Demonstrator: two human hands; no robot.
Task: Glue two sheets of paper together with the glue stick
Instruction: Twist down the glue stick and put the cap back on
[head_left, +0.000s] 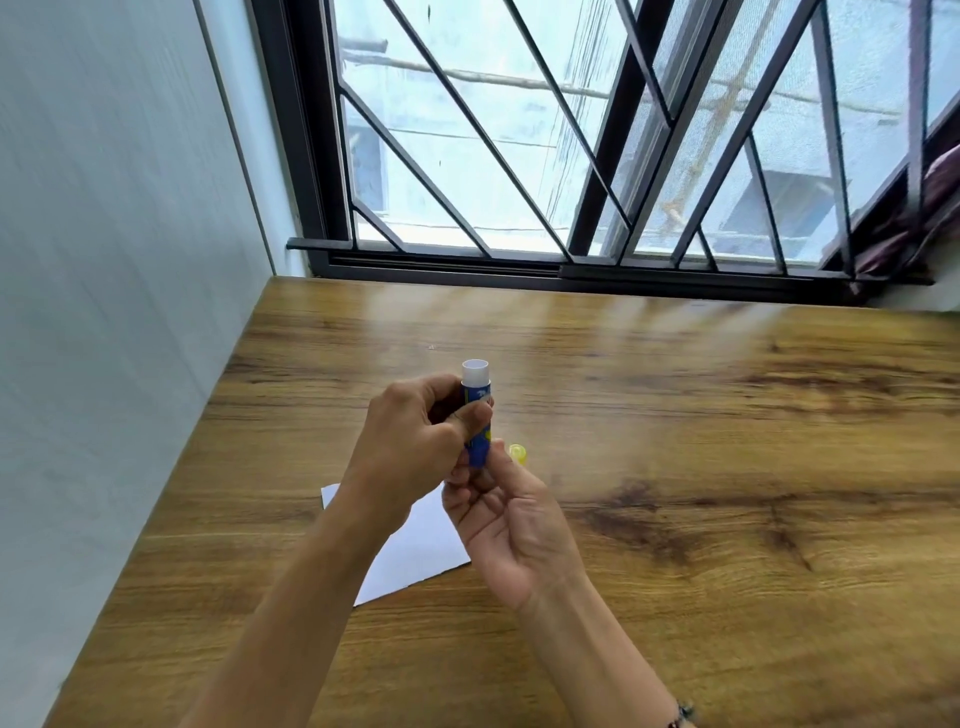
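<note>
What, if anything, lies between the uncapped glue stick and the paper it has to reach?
Only the person's own arms. The glue stick, held upright in the left hand, is above the paper, which the left forearm and right hand partly cover. Nothing else visible intervenes.

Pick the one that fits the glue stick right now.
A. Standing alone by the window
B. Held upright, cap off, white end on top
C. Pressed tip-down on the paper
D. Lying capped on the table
B: the left hand grips the blue glue stick upright above the table, its open white end on top, while the right hand holds its base and a yellow cap.
</note>
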